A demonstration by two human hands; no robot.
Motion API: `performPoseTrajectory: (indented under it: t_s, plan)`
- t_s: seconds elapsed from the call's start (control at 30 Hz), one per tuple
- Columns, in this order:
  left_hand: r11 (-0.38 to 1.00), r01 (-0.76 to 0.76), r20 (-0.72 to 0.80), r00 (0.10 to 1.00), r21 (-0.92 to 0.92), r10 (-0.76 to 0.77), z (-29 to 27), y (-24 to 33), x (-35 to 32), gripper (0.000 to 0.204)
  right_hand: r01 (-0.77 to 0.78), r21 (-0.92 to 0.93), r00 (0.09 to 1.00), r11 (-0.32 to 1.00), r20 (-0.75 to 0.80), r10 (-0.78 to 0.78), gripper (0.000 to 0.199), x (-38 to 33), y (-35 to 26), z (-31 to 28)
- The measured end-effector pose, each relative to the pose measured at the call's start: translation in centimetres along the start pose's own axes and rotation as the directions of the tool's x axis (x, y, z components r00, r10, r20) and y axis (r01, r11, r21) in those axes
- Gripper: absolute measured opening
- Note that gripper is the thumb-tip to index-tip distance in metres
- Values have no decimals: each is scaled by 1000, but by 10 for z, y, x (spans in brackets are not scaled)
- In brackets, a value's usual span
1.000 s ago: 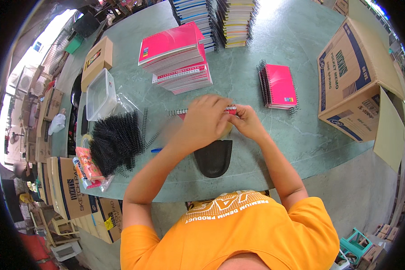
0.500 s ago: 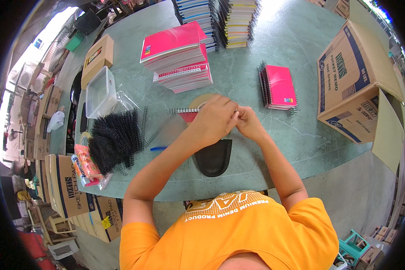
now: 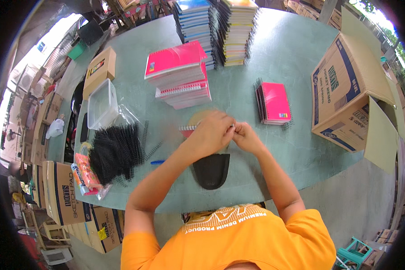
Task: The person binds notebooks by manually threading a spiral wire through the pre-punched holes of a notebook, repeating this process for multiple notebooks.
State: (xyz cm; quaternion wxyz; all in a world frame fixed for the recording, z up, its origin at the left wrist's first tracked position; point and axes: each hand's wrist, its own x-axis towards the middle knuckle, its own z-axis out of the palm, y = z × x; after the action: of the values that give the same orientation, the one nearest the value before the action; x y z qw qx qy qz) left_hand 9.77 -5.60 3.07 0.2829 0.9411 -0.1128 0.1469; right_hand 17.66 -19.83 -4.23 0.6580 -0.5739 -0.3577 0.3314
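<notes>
My left hand (image 3: 211, 135) is closed over a small notebook with a red cover (image 3: 187, 133), which it mostly hides. A spiral coil (image 3: 190, 127) runs along the notebook's top edge, its left part showing beside the hand. Touching the left fingertips, my right hand (image 3: 247, 136) is closed in a pinch at the notebook's right end; what lies between its fingers is hidden. Beneath my hands a round tan object (image 3: 198, 118) shows in part. Just nearer to me lies a black, round-ended pad (image 3: 211, 173).
Loose black coils (image 3: 114, 150) are heaped at left, near a clear plastic box (image 3: 102, 105) and a blue pen (image 3: 158, 162). Red notebooks (image 3: 177, 60) are stacked ahead; bound red notebooks (image 3: 275, 103) lie right. Taller notebook stacks (image 3: 236, 36) stand behind; an open carton (image 3: 342, 90) stands far right.
The view has shifted, so the table's things sit lower in the picture. Less coil sticks out to the left of my left hand. Both hands stay together at the notebook.
</notes>
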Motion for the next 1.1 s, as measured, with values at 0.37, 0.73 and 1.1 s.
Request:
performPoseTrajectory:
  t_s: [0.37,0.73,1.1]
  plan:
    - [992,12,1,1000,-128,-12,-10,3,-1,24,-97,-280,980,955,-195,43,20,-12,-22,-10]
    - [999,43,-113,993,0,-43,6,9,-3,19,214,-120,940,969,-246,-238,19,-18,3,4]
    - [953,284,-65,958,101,-279,-8,16,-27,40,40,433,893,900,-420,163,26,-24,-32,15]
